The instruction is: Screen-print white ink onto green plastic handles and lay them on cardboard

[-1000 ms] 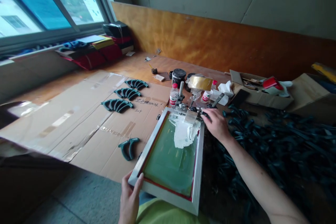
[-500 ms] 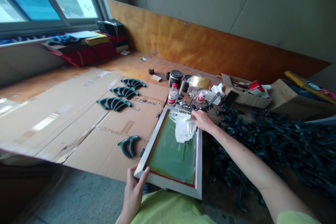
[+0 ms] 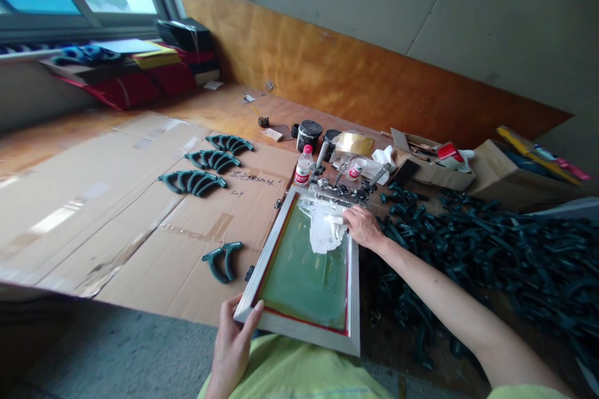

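An aluminium screen-printing frame [image 3: 270, 245] with green mesh [image 3: 304, 280] lies in front of me, its far end clamped. White ink [image 3: 322, 230] is smeared on the mesh's far part. My left hand [image 3: 234, 343] grips the frame's near left corner, thumb on top. At the ink's right edge my right hand [image 3: 362, 226] is closed on a small white-smeared scraper; the tool is mostly hidden by ink and fingers.
Dark green curved plastic parts lie in three rows [image 3: 193, 182] on flattened cardboard [image 3: 93, 212], one pair [image 3: 222, 260] near the frame. A large heap of the same parts [image 3: 491, 249] fills the right. Bottles [image 3: 303, 169], a black jar [image 3: 309, 134], tape roll [image 3: 355, 144] and boxes [image 3: 435, 168] stand behind.
My right hand came back from the clamp area at the frame's far end onto the white ink. The view shifted slightly right and down; my left hand kept its hold.
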### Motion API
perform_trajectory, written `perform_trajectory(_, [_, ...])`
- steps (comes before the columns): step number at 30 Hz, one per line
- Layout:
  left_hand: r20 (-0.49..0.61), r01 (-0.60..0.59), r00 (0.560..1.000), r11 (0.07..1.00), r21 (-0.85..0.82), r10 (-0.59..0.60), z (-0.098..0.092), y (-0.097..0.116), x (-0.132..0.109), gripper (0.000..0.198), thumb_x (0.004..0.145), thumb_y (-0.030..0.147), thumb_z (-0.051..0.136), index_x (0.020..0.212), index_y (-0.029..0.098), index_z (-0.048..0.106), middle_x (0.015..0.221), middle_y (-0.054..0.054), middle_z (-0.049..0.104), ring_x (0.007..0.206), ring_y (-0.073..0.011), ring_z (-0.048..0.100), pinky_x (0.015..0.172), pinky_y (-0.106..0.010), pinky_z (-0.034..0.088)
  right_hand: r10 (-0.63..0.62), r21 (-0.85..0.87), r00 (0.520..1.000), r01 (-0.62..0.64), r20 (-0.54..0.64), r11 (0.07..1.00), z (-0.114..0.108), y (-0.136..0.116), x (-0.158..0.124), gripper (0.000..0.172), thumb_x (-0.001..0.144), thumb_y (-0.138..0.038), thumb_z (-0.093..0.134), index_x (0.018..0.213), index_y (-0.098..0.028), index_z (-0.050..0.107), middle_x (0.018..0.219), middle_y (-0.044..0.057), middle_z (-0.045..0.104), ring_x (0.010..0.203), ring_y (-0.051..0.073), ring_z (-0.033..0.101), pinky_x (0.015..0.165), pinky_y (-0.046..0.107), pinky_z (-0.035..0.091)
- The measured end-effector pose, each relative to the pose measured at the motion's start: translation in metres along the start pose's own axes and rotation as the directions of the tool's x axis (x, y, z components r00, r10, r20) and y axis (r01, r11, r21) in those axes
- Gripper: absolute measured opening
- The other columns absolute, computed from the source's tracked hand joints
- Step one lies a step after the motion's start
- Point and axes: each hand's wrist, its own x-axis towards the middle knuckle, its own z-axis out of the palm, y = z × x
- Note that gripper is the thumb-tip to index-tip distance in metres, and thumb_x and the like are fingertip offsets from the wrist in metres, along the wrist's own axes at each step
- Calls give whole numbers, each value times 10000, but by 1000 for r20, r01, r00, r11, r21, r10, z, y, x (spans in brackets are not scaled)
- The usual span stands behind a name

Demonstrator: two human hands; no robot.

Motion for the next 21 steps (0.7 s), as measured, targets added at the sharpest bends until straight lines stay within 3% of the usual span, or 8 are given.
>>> perform_trajectory(4, [25,18,1000,1000,-1,-18,-2,-3,0,563,680,651,660,1022,217,558,801,12,650,730,-199,580,702,-330,457,26,86,1000,-25,-10,996,-18,2,-9,97,860,-130,555,820,-199,611,855,50,652,857,198,537,764,285,361])
perform_trajectory(8, [65,41,997,999,27,-43,-4,-8,3,589,675,646,672,1052,211,546,794,10,643,743,-203,580,710,-326,456,-15,148,999,21,-42,989,-28,1,-23,160,882,-106,516,846,-205,636,894,43,665,907,193,545,799,292,358])
perform_trajectory(12, [59,48,997,998,32,-49,-3,-10,5,595,671,650,674,1050,209,547,781,9,639,739,-204,583,689,-315,451,-74,144,996,79,-40,986,-20,4,-32,231,867,-58,472,881,-205,650,919,54,666,947,200,533,837,310,349])
perform_trajectory(17, [35,59,998,998,35,-60,-2,-5,3,625,634,675,684,1025,205,556,762,9,634,718,-206,581,657,-301,432,-12,99,997,20,-76,995,-2,9,-14,211,850,-76,475,882,-193,648,918,76,662,964,220,515,854,332,348])
perform_trajectory(21, [5,51,999,998,31,-51,-1,-2,1,618,628,677,687,1009,205,568,764,6,630,718,-202,569,656,-298,422,8,145,996,5,-89,989,-5,8,-7,215,835,-72,483,886,-198,648,917,68,667,988,222,513,873,336,344])
